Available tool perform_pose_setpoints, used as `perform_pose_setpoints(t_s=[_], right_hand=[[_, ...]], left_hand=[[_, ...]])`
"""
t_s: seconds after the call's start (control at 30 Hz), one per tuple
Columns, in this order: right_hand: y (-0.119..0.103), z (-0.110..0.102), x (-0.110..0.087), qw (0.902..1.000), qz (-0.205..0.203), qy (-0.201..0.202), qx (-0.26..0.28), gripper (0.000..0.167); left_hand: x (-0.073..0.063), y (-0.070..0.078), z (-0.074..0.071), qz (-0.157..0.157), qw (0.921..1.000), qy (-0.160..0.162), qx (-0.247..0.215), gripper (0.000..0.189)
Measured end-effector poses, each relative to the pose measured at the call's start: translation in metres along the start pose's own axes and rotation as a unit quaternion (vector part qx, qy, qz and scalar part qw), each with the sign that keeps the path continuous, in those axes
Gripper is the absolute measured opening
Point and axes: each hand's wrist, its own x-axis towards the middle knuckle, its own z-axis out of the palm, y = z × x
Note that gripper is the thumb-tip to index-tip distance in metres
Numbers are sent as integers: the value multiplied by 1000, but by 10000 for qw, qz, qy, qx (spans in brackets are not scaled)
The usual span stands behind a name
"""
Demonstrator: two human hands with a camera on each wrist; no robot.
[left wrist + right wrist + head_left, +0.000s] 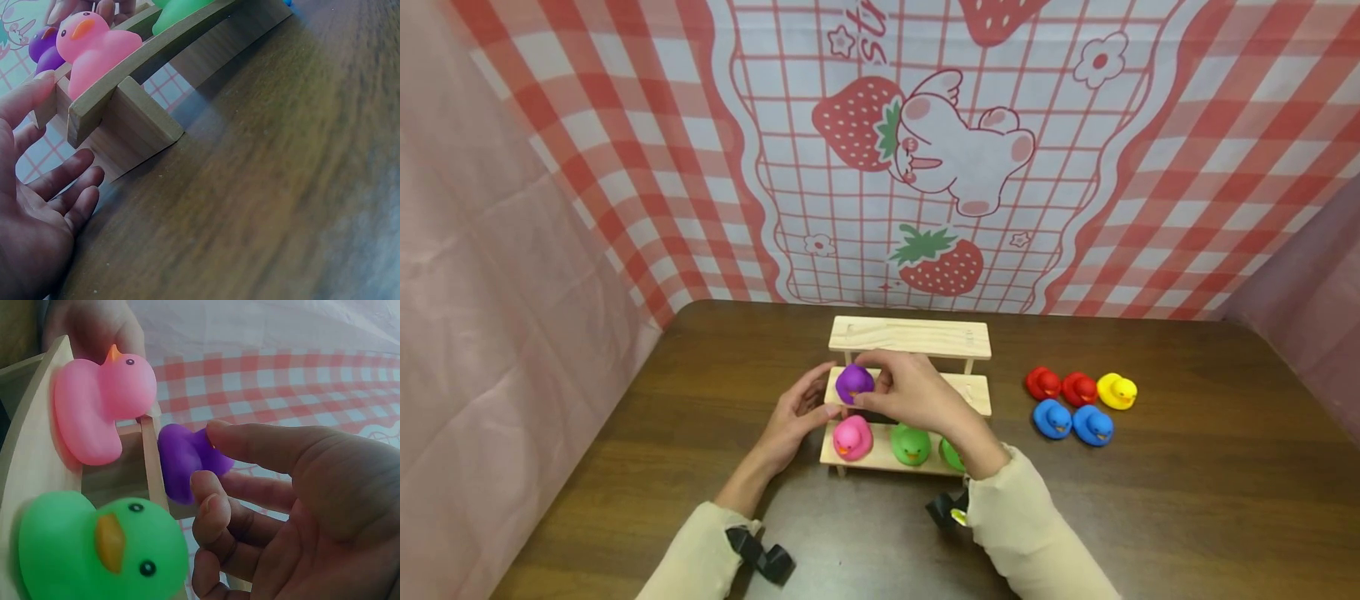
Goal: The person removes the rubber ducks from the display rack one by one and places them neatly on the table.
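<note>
A purple rubber duck (853, 383) sits at the left end of the middle tier of a small wooden stepped rack (973, 392). My right hand (917, 392) pinches this duck between thumb and fingers, reaching over the lower tier. My left hand (790, 421) is at the rack's left end, its thumb (31, 97) at the middle tier's edge and the other fingers loosely bent. On the lower tier are a pink duck (852, 437), a green duck (912, 444) and another green duck (951, 454), the last partly hidden by my right wrist.
To the right of the rack on the brown table (1187, 500) stand two red ducks (1079, 389), a yellow duck (1117, 391) and two blue ducks (1093, 426). The top tier (910, 336) bears no duck. Behind the table hangs a red checked cloth (715, 167).
</note>
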Motion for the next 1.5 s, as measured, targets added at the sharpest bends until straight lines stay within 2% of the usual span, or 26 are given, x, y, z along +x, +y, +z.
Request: perform_pose_setpoints(t_s=[0.17, 0.5, 0.9, 1.5], right_hand=[[-1, 4, 2, 9999, 50, 59, -90, 34], [-2, 8, 2, 9997, 143, 151, -153, 44], [-4, 11, 3, 9990, 271, 259, -238, 39], [-2, 0, -8, 9990, 51, 388, -197, 35]], left_hand=[[0, 1, 1, 13, 10000, -2, 15, 65], [1, 0, 0, -22, 9999, 97, 61, 64], [1, 0, 0, -27, 10000, 62, 51, 65], [0, -1, 0, 100, 9999, -19, -49, 65]])
